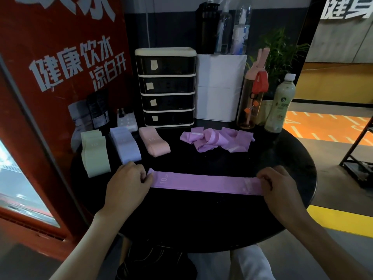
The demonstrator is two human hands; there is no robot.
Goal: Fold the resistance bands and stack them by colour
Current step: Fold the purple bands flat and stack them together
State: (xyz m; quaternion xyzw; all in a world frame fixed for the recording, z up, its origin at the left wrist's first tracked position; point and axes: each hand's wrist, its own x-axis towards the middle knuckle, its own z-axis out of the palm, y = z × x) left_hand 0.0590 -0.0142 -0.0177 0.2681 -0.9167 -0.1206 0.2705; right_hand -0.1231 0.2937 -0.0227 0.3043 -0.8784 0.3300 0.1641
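A purple resistance band (203, 182) lies stretched flat across the black round table (201, 219). My left hand (127, 179) pinches its left end and my right hand (276, 182) pinches its right end. Behind it sits a loose heap of purple bands (217, 139). At the left stand three folded stacks: green (94, 151), pale blue (126, 145) and pink (154, 143).
A black drawer unit (166, 86) and a white box (220, 85) stand at the table's back. A tall pink-capped bottle (252, 91) and a green drink bottle (281, 104) are at the back right. A red sign (60, 77) rises on the left.
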